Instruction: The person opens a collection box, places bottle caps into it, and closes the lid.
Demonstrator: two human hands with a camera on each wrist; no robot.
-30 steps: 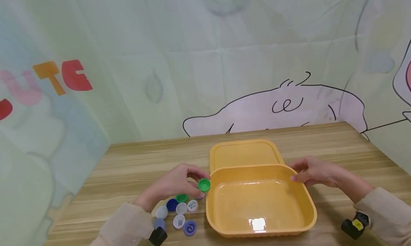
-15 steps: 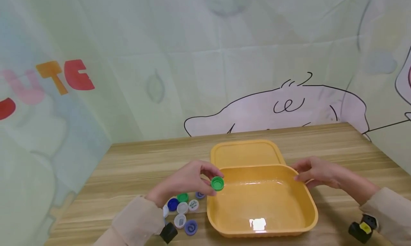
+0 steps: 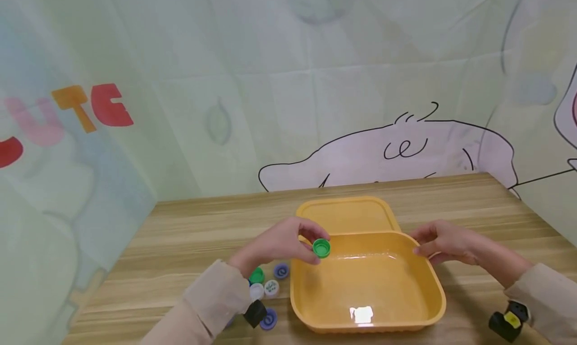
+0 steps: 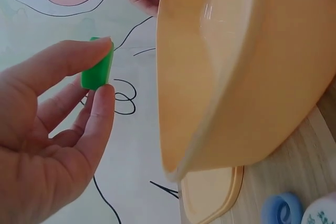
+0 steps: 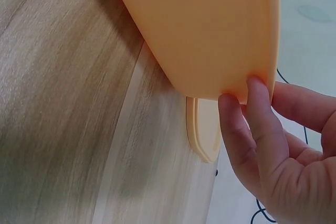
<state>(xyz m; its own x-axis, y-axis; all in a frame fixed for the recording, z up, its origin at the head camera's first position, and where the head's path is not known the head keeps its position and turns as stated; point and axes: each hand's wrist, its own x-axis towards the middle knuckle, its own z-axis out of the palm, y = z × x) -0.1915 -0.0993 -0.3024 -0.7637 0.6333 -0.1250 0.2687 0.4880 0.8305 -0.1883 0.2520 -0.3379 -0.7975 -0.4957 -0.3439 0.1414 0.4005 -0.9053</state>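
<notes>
My left hand (image 3: 286, 242) pinches a green bottle cap (image 3: 321, 248) between thumb and fingertips, its hollow side facing the head camera. The cap is held up over the back left part of a yellow-orange plastic box (image 3: 367, 325). In the left wrist view the same green cap (image 4: 97, 66) shows edge-on, apart from the box wall. My right hand (image 3: 444, 242) grips the box at its back right corner. Seen from the right wrist, fingertips (image 5: 256, 90) press the outer wall, with the thumb up at the rim.
Left of the box lie several loose caps: a green cap (image 3: 257, 275), a purple cap (image 3: 281, 271), a white printed cap (image 3: 272, 288) and others partly behind the left sleeve. Behind the box lies its flat yellow lid (image 3: 347, 215). A printed cloth hangs past the table's far edge.
My left hand has carried the green cap rightward and slightly up, from beside the box's left rim to over its inside. The right hand stays at the corner.
</notes>
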